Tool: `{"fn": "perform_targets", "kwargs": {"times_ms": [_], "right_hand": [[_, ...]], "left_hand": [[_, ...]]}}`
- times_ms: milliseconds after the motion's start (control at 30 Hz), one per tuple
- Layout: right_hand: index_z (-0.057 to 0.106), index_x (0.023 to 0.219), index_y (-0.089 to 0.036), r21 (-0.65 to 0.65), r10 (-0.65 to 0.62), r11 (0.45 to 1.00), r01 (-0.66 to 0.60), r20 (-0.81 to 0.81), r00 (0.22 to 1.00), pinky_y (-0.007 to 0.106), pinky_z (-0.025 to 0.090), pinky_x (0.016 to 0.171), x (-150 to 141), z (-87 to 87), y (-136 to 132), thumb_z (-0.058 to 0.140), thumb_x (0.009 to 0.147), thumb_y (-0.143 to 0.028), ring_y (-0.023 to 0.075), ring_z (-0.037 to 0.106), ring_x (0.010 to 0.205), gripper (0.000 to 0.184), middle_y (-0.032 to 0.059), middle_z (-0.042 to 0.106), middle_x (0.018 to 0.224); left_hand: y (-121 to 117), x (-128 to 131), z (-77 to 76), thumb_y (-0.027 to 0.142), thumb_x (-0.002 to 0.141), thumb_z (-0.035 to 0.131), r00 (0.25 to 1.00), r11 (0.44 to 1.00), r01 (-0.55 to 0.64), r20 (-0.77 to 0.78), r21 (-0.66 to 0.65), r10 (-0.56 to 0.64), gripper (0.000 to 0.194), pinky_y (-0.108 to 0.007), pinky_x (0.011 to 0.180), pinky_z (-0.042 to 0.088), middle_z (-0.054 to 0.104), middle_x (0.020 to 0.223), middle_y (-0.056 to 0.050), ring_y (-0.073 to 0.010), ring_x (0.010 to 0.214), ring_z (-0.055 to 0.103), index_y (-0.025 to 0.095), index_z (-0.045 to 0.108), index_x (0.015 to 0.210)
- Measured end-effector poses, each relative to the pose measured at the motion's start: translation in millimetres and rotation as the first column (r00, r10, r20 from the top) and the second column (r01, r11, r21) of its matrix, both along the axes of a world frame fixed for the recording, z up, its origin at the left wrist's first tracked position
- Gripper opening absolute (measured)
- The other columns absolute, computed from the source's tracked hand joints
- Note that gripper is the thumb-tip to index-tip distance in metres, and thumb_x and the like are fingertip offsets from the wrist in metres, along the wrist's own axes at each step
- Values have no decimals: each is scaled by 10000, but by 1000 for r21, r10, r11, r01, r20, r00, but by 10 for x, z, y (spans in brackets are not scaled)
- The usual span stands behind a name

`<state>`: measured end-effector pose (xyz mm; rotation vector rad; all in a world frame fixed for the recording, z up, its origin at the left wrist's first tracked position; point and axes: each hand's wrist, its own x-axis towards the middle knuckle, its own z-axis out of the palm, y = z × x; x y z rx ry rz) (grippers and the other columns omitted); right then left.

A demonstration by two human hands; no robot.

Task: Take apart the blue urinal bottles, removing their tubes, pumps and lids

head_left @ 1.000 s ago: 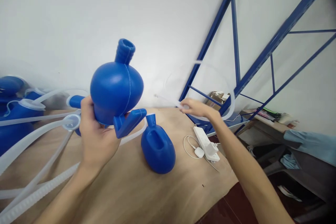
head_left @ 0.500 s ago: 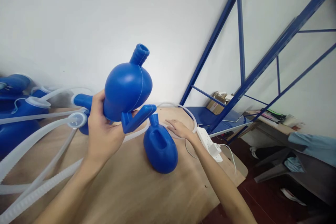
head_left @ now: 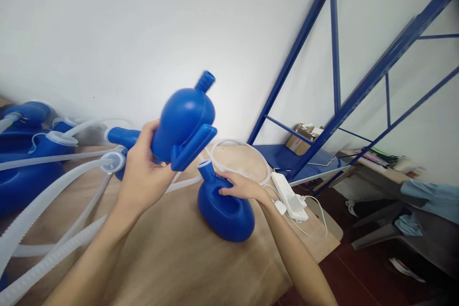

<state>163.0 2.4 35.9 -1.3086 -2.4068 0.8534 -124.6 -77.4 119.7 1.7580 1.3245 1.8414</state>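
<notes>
My left hand [head_left: 143, 174] is closed round a round blue plastic bottle [head_left: 186, 122] with a ribbed neck and a flat handle, held up above the wooden table [head_left: 172, 258]. My right hand [head_left: 242, 186] grips the top of a second blue bottle [head_left: 224, 208] that lies on the table. A thin clear tube [head_left: 238, 155] lies coiled just behind that bottle.
Corrugated white hoses [head_left: 43, 196] and more blue containers [head_left: 28, 167] crowd the table's left. A white power strip [head_left: 292, 196] with cables sits at the table's right edge. A blue metal shelf frame [head_left: 335, 67] stands at the right, with clutter behind it.
My right hand let go of the clear tube, came back toward me and took hold of the lying bottle. The left hand tilted its bottle to the right.
</notes>
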Motion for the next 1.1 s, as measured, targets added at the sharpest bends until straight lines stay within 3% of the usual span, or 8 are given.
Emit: {"fn": "perform_targets", "kwargs": {"times_ms": [167,267,400,533,667,800,933,1100], "right_hand": [[595,1546,-219,-55,307,952,-302,96,947,497,390,1285,298,101,-219,749,828,-217,323,534,1501,734,114,563,1624],[591,1540,-212,-33,354,935,-353,155,922,565,338,1300,337,115,-326,741,772,-151,350,471,1544,785,126,562,1620],[604,1513,-204,78,345,932,-353,95,934,546,373,1276,319,81,-475,803,765,-196,342,500,1518,775,140,581,1598],[725,1349,-243,122,280,953,-279,6,960,492,480,1179,316,33,-649,913,782,-498,329,655,1346,649,111,710,1447],[771,1236,-282,196,142,970,-144,25,990,447,523,1083,271,-11,-814,919,797,-538,311,730,1204,528,54,795,1285],[752,1228,-275,295,79,951,-89,44,996,448,515,1072,221,-67,-906,910,798,-571,316,715,1212,545,60,781,1290],[649,1373,-227,329,-61,944,39,57,996,478,527,1051,199,-92,-926,976,660,-625,342,706,1190,879,118,716,1377],[675,1426,-286,305,29,949,-76,158,987,471,505,1073,173,-34,-908,896,735,-704,355,686,1251,838,101,742,1347]], "left_hand": [[113,-3,-27,535,783,753,942,945,146,-252,-293,-223,551,-332,746,539,777,1015,-14,-261,864,720,247,661,1244],[193,96,-165,621,783,757,889,904,119,-361,-412,-281,534,-374,792,517,781,1020,-47,-298,896,722,241,684,1151],[236,323,-544,615,770,778,900,889,18,-379,-457,-214,448,-415,758,507,724,830,-65,-334,820,698,221,647,940],[161,508,-1048,466,789,774,945,875,230,-119,-426,-306,424,-444,911,552,766,1071,-80,-327,1029,724,227,643,1114],[29,486,-1428,559,860,721,931,834,327,-2,-445,-365,548,-432,944,605,760,1243,-99,-301,1129,741,226,597,1278],[-77,337,-1651,538,898,689,917,808,352,2,-472,-399,533,-449,990,613,737,1334,-119,-302,1171,742,224,581,1315],[-124,186,-1791,475,844,743,879,784,345,-116,-516,-462,498,-480,945,628,779,1243,-122,-337,1098,763,217,621,1253],[-30,-89,-1849,326,823,743,801,796,349,-284,-495,-528,631,-565,1216,438,662,1503,-136,-375,1402,605,243,601,1432]]}}
